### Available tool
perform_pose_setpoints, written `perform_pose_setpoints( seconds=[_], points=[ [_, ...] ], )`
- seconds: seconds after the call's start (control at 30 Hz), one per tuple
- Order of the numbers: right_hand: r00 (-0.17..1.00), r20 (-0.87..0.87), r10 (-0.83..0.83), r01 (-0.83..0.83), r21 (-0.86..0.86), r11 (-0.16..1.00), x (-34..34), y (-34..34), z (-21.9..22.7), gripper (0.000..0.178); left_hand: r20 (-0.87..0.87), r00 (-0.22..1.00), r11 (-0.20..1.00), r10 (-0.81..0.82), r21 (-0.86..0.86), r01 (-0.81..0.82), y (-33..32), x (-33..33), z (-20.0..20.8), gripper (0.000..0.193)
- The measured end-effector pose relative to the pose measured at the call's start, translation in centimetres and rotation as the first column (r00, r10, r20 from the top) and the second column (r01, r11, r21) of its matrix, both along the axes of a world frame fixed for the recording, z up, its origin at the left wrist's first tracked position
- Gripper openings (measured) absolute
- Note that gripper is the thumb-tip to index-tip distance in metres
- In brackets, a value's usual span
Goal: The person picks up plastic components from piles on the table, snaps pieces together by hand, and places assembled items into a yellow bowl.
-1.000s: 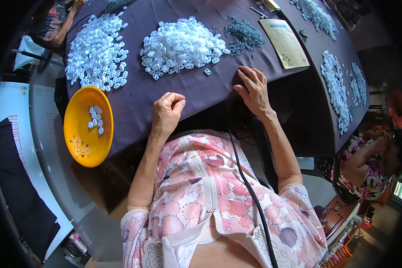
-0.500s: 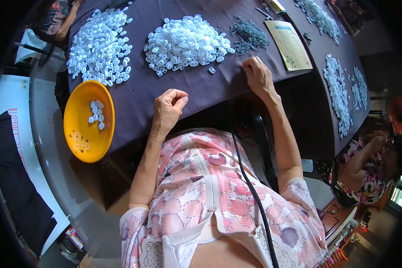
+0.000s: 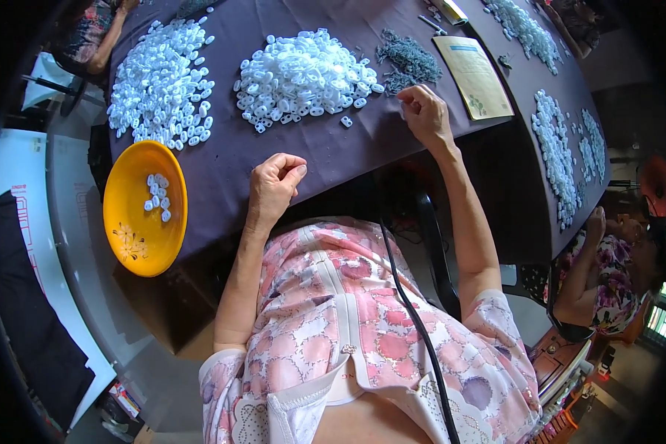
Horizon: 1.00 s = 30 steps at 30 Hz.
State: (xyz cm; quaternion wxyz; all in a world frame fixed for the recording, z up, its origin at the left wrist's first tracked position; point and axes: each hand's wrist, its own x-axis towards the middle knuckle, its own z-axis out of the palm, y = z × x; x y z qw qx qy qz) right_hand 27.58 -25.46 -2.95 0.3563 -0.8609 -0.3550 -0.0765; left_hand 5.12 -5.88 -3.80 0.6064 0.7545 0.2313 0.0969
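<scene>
My left hand (image 3: 275,186) is held over the table's near edge, thumb and forefinger pinched together; whatever they grip, if anything, is too small to make out. Farther right, my right hand (image 3: 426,117) has its fingers curled closed beside a heap of small dark grey parts (image 3: 408,58). What lies in those fingers is hidden. Between and beyond my hands spreads a heap of small white oval plastic pieces with holes (image 3: 303,78). One single white piece (image 3: 346,121) lies apart at its near side. A yellow oval dish (image 3: 129,203) at the left edge holds several white pieces (image 3: 157,194).
Another white heap (image 3: 159,81) covers the table's far left. A tan booklet (image 3: 477,78) lies right of the grey parts, with a pen (image 3: 432,24) beyond it. More white pieces (image 3: 553,159) are on the right-hand table, where another person (image 3: 596,277) sits. A black cable (image 3: 414,318) crosses my front.
My right hand's fingers have shifted slightly, and my left hand has moved very little. The whole view has shifted a little. At right, the other person's hands have moved.
</scene>
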Motion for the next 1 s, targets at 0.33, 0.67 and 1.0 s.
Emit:
perform_pose_setpoints(
  seconds=[0.33,0.67,1.0],
  points=[
    [0.999,0.038,0.010,-0.009,-0.051,0.999,0.0,-0.5,-0.5,0.010,0.005,0.999,0.997,-0.032,0.075,0.031,-0.2,0.4,0.4,0.007],
    [0.997,-0.036,-0.062,0.064,0.071,0.995,0.0,-0.3,-0.8,0.008,0.246,0.951,0.821,-0.185,0.571,0.012,-1.8,7.8,0.1,0.008],
    [0.993,-0.116,0.006,0.007,0.113,0.994,-0.9,-0.7,0.0,0.011,0.152,0.980,0.744,-0.130,0.668,-0.005,-2.5,8.2,-0.4,0.013]
  ],
)
